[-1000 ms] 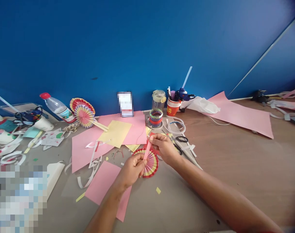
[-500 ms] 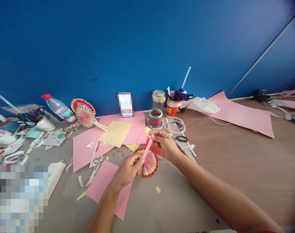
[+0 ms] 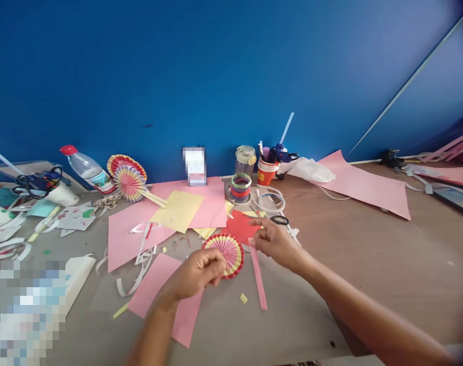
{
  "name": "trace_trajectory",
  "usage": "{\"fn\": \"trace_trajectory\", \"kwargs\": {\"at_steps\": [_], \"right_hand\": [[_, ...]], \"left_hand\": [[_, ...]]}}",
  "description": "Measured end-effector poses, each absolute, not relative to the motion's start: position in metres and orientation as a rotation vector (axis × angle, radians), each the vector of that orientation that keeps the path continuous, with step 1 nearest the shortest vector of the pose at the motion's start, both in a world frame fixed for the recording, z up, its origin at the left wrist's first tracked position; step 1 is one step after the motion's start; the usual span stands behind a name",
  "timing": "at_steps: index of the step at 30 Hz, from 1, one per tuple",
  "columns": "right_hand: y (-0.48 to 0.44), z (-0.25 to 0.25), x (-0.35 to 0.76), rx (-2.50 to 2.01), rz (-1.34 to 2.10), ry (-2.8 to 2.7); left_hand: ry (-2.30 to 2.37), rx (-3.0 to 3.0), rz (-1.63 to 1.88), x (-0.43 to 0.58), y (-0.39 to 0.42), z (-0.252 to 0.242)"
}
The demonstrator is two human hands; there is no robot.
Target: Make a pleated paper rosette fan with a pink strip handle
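Observation:
My right hand pinches a narrow pink paper strip near its upper end, with the index finger reaching out above. The strip hangs down toward the table. My left hand is closed with curled fingers, and nothing shows sticking out of it. It covers the lower left part of a round pleated paper fan, pink with yellow and red edge bands. Behind the fan lies a red paper piece. A pink paper sheet lies partly beneath my left forearm.
A finished fan with a stick handle leans near a plastic bottle. At the back stand a phone, a clear jar and a red paper cup with tools. White strips and paper scraps lie on the left.
My left hand has let go of the pink strip and sits slightly left. My right hand has moved right and lower with the strip, which now hangs beside the fan.

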State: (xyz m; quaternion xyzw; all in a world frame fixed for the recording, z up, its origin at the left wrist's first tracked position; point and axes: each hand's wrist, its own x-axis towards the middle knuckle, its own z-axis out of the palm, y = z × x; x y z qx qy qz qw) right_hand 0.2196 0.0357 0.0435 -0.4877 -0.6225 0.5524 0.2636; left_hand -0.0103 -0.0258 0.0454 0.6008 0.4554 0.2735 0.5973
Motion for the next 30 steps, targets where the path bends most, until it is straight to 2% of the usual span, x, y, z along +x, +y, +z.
{"fn": "trace_trajectory", "kwargs": {"at_steps": [4, 9, 17, 30], "right_hand": [[0.023, 0.023, 0.226, -1.397, 1.383, -1.896], [0.013, 0.016, 0.227, -1.378, 1.251, -2.094], [0.010, 0.002, 0.230, -1.188, 0.506, -2.549], [0.056, 0.024, 0.260, -1.293, 0.550, -2.098]], "left_hand": [[1.373, 1.310, 0.957, -0.003, -0.017, 0.033], [1.432, 1.456, 0.969, 0.010, -0.018, 0.026], [1.513, 1.734, 0.928, 0.017, -0.021, 0.022], [1.518, 1.879, 0.934, 0.016, -0.023, 0.016]]}}
